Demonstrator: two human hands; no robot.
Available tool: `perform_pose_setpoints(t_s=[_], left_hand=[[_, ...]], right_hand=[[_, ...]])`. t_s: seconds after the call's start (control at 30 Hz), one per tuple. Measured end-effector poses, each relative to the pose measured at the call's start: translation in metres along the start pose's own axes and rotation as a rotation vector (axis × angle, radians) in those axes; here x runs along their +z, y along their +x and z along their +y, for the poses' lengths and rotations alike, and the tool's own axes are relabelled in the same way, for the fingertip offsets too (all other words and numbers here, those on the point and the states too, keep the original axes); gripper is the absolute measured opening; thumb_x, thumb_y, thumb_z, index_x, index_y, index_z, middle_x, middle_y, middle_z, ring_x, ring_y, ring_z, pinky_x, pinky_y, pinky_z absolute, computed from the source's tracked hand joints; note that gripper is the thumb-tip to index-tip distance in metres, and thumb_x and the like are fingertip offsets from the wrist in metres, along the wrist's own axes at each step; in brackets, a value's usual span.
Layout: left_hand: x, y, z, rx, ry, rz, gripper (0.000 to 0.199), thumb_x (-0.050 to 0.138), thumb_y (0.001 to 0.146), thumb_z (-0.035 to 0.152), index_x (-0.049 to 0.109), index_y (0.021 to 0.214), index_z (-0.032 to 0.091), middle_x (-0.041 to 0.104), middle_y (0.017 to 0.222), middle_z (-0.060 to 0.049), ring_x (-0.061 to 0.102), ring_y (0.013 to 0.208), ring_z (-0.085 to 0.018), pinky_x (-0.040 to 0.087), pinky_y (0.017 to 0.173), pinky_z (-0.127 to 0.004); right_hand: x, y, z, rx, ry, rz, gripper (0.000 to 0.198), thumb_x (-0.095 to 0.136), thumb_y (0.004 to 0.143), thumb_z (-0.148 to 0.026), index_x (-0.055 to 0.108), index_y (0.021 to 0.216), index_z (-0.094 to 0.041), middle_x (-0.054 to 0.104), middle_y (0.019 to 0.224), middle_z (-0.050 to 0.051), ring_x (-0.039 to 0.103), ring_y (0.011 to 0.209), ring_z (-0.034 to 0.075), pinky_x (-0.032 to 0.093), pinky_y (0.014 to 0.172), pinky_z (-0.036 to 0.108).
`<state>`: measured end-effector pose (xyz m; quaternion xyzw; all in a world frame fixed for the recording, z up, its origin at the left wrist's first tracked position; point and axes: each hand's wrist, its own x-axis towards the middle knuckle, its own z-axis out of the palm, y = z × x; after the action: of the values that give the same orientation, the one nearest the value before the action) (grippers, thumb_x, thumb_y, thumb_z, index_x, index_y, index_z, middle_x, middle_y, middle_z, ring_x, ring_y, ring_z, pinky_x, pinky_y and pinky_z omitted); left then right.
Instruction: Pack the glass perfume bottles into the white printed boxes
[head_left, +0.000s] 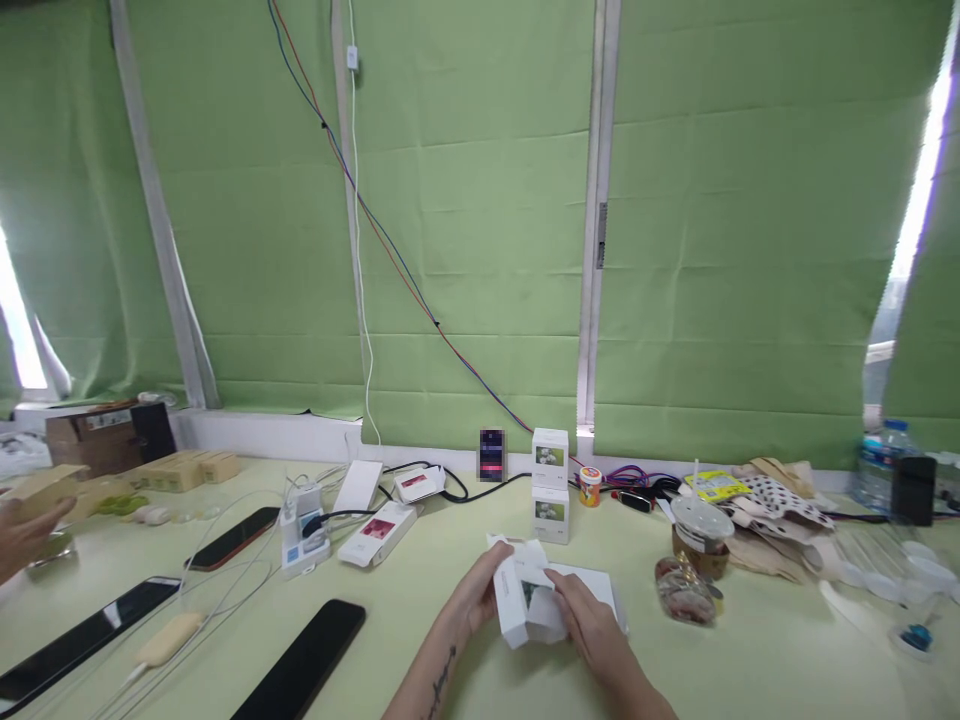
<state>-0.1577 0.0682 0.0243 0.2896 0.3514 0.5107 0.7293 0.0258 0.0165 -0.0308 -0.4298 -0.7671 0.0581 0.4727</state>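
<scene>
At the far left, a cardboard box [79, 448] stands on the counter [405, 590]. Toward the middle, the left hand [478, 585] is partly closed, gripping the left side of a white box [513, 605], its contents hidden, in front of two stacked boxes [551, 512]. The right hand [586, 615] lays bent fingers on its right side; whether they grip, I cannot tell. Farther right sits a lidded bowl [701, 522].
</scene>
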Motion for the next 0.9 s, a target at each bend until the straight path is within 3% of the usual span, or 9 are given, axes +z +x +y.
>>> perform_pose_setpoints(t_s=[0.07,0.17,0.27,0.37,0.5,0.6,0.7,0.77,0.9], left_hand=[[-0.006,0.005,0.016,0.049,0.006,0.048,0.027,0.057,0.087,0.03,0.061,0.102,0.008,0.07,0.076,-0.01,0.068,0.068,-0.025,0.054,0.07,-0.036],[-0.02,0.012,0.041,0.17,-0.005,0.117,0.042,0.039,0.093,0.05,0.053,0.116,0.018,0.068,0.104,-0.01,0.068,0.091,-0.02,0.053,0.08,-0.028],[-0.034,0.016,0.049,0.142,0.05,0.162,0.06,0.037,0.088,0.062,0.048,0.12,0.013,0.06,0.119,-0.02,0.064,0.101,-0.024,0.052,0.083,-0.032],[-0.035,0.018,0.031,0.044,0.173,0.147,0.056,0.062,0.078,0.054,0.055,0.108,0.007,0.063,0.107,-0.024,0.066,0.093,-0.032,0.051,0.083,-0.044],[-0.018,0.015,-0.011,0.091,0.318,0.045,0.028,0.08,0.064,0.021,0.064,0.086,0.014,0.068,0.085,-0.011,0.064,0.093,-0.029,0.046,0.09,-0.042],[-0.003,0.006,-0.038,0.17,0.369,-0.053,0.053,0.084,0.046,0.003,0.066,0.093,0.017,0.065,0.105,-0.011,0.053,0.115,-0.031,0.037,0.102,-0.038],[0.005,0.001,-0.056,0.322,0.594,-0.221,0.088,0.087,0.034,0.005,0.06,0.117,0.02,0.052,0.13,-0.014,0.032,0.132,-0.038,0.021,0.112,-0.046],[0.008,0.005,-0.062,0.413,0.768,-0.282,0.095,0.088,0.037,0.011,0.055,0.125,0.02,0.047,0.135,-0.015,0.028,0.134,-0.039,0.016,0.113,-0.048],[0.007,0.012,-0.063,0.474,0.951,-0.322,0.094,0.084,0.045,0.013,0.049,0.133,0.02,0.05,0.128,-0.014,0.038,0.124,-0.039,0.025,0.108,-0.047]], right_hand=[[-0.011,0.004,-0.003,0.001,-0.091,0.026,0.042,0.023,0.098,-0.037,0.046,0.131,-0.025,0.066,0.105,0.007,0.068,0.089,0.018,0.055,0.07,0.026],[-0.028,0.012,-0.002,0.186,-0.316,0.019,0.04,0.022,0.099,-0.036,0.047,0.127,-0.021,0.065,0.107,0.006,0.066,0.092,0.015,0.053,0.076,0.024],[-0.04,0.016,0.005,0.35,-0.502,-0.052,0.037,0.025,0.099,-0.03,0.058,0.109,-0.02,0.067,0.101,0.006,0.067,0.089,0.016,0.051,0.077,0.025],[-0.047,0.014,0.016,0.461,-0.61,-0.108,0.035,0.031,0.095,-0.02,0.065,0.085,-0.016,0.07,0.086,0.012,0.069,0.084,0.025,0.05,0.07,0.033],[-0.052,0.006,0.03,0.616,-0.679,-0.193,0.032,0.036,0.086,-0.007,0.067,0.08,-0.01,0.072,0.082,0.021,0.071,0.076,0.033,0.046,0.059,0.036],[-0.054,0.005,0.035,0.675,-0.63,-0.262,0.03,0.04,0.085,-0.013,0.067,0.072,-0.013,0.073,0.079,0.018,0.071,0.076,0.032,0.044,0.058,0.034],[-0.053,0.009,0.036,0.668,-0.572,-0.274,0.03,0.037,0.087,-0.017,0.066,0.077,-0.017,0.073,0.085,0.013,0.071,0.079,0.027,0.044,0.061,0.031],[-0.053,0.012,0.035,0.634,-0.543,-0.259,0.028,0.037,0.086,-0.013,0.064,0.086,-0.018,0.071,0.095,0.01,0.069,0.085,0.022,0.043,0.066,0.029],[-0.049,0.012,0.036,0.613,-0.498,-0.256,0.031,0.034,0.086,-0.011,0.065,0.084,-0.016,0.072,0.091,0.013,0.067,0.087,0.023,0.041,0.07,0.029]])
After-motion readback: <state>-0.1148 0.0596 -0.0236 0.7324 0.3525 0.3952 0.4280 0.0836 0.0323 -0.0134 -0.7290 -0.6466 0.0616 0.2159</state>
